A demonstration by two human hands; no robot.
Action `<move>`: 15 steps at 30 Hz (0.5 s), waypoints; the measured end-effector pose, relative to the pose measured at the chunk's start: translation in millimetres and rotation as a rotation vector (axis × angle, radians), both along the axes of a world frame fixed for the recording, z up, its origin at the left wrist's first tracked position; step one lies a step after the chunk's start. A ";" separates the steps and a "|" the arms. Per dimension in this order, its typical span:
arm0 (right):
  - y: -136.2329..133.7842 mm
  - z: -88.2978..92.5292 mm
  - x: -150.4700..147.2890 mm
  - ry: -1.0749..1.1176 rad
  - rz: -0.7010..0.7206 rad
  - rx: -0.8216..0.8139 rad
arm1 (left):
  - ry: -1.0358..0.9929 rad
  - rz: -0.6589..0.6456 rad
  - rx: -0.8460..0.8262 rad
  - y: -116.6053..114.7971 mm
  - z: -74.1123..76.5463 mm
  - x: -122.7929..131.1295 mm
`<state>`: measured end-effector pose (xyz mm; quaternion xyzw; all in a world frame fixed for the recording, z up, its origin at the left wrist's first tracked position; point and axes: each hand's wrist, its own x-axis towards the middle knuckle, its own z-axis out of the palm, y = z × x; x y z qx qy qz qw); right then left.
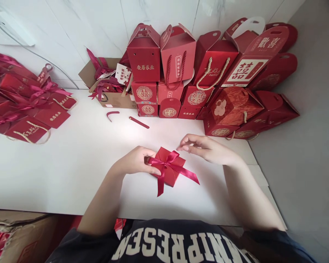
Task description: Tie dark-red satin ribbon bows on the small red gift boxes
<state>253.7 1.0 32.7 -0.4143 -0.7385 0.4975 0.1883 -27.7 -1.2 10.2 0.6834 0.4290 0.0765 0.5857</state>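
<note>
A small red gift box (pixel 176 174) rests in my left hand (pixel 142 161), whose thumb lies on the near left side and whose fingers curl round the far left edge. Across its top runs a crimson satin ribbon (pixel 186 173) tied in a bow, with two tails hanging past the box. My right hand (pixel 200 148) hovers just off the far right corner, apart from the bow. Its fingers are bent and loosely spread, with nothing visible between them.
Red gift boxes (pixel 145 69) with rope handles stand stacked along the wall. Beside them a cardboard box (pixel 117 100) holds ribbons and tags. Two dark red strips (pixel 139 122) lie on the white table (pixel 93 160). Ribboned red boxes (pixel 52 117) pile up at left; an open carton (pixel 30 233) sits below.
</note>
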 end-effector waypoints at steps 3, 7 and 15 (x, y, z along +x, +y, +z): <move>3.9 -15.2 -22.2 0.173 0.030 -0.057 | 0.025 -0.011 0.032 0.6 -1.1 -1.0; 6.5 -31.2 -35.8 0.273 0.098 -0.129 | 0.044 -0.010 0.037 0.8 -0.8 -1.3; 10.7 -36.5 -30.6 0.239 0.181 -0.083 | 0.012 -0.014 -0.003 -0.5 1.4 0.7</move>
